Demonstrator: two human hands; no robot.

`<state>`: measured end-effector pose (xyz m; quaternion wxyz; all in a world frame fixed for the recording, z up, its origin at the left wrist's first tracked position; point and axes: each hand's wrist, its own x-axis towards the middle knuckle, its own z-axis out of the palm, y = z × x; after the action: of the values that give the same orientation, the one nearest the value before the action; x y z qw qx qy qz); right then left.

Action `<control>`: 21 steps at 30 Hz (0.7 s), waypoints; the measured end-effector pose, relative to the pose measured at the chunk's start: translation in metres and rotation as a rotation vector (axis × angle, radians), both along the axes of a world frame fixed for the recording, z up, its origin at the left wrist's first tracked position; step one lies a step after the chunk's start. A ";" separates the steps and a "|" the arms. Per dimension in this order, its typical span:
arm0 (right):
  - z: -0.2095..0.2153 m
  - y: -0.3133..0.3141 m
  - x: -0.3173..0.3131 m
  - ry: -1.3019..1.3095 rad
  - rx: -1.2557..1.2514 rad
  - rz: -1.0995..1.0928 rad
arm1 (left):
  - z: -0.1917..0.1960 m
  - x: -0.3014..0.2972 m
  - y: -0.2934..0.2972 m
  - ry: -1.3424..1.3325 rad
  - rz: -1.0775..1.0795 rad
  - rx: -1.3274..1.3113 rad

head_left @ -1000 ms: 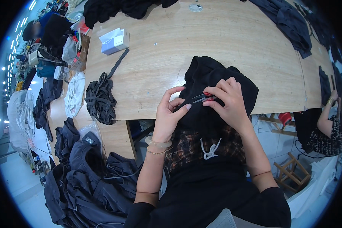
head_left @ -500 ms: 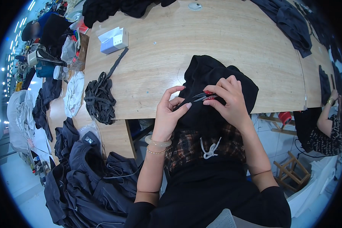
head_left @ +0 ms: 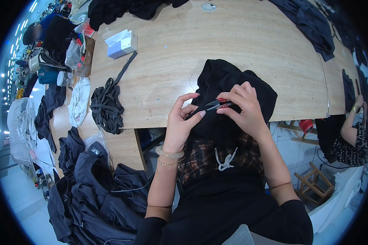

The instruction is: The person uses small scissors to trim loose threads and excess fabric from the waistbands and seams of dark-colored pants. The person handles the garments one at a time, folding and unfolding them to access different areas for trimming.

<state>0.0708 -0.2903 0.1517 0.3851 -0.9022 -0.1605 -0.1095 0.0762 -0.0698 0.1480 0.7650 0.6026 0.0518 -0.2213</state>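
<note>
Left hand (head_left: 180, 124): grip pinching black cloth (head_left: 221, 79), thumb on top. Right hand (head_left: 248, 112): grip closed round red-handled snips (head_left: 222, 100), blades pointing left, over cloth. Cloth bunched across near edge of table (head_left: 167, 73). Farther left on table: tissue box (head_left: 122, 44), tangled dark strap (head_left: 106, 107).

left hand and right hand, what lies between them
In the head view: red-handled snips, held in the right hand and pointing toward the left hand, with black cloth beneath.
</note>
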 end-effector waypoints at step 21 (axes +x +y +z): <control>-0.003 0.002 0.001 0.470 0.942 -0.080 | -0.009 -0.002 -0.002 -0.023 0.015 0.028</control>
<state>0.0719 -0.2882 0.1489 0.7700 -0.6369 0.0313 0.0211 0.0745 -0.0717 0.1391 0.7589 0.6152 0.0506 -0.2076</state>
